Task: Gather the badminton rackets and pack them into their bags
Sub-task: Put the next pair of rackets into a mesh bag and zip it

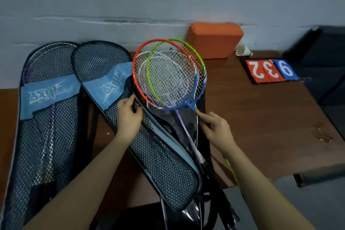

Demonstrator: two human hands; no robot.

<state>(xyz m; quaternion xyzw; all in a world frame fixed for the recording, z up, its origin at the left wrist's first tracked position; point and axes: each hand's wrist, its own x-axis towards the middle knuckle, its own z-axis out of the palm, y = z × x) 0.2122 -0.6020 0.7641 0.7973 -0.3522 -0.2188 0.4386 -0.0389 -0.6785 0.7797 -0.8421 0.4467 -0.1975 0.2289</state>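
A: Where are the rackets?

B: Stacked at about one o'clock from the middle bag (149, 145), their heads (169, 76) fanned over its open mouth and their shafts running down inside toward five o'clock. An orange frame, a green one, a white one and a blue one overlap.

A: And the hands?

B: The left hand (128, 117) pinches the bag's dark rim at nine o'clock of the heads. The right hand (217, 129) is at five o'clock, fingers curled by the shafts; whether it grips one I cannot tell.

A: Anything else on the table (261, 117)?

B: Another mesh bag (46, 117) at the far left, an orange block (214, 40) at twelve, and number cards (270, 71) at two.
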